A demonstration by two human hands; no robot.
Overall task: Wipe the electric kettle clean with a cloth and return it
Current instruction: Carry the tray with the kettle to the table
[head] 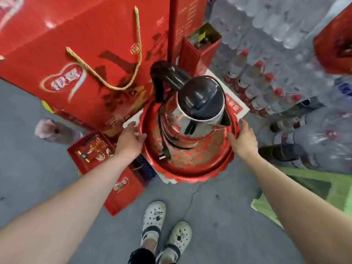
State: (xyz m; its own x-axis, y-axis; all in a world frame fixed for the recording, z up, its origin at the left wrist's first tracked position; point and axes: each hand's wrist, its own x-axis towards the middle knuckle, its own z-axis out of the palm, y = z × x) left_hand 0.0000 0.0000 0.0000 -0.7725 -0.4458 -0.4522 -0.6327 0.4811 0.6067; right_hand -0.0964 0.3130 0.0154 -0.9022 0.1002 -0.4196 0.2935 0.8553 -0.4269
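Observation:
A steel electric kettle (192, 119) with a black lid and black handle stands upright on a round red tray (190, 168). Its black cord wraps around the base, and the plug lies on the tray. My left hand (131, 138) grips the tray's left rim. At the right rim, my right hand (242, 139) holds the tray too. No cloth is visible.
Large red gift bags (76, 60) stand behind and to the left. A red tin (200, 48) is at the back. Packs of water bottles (276, 77) fill the right side. A green stool (312, 183) is at lower right. My feet in white clogs (165, 225) are on grey floor.

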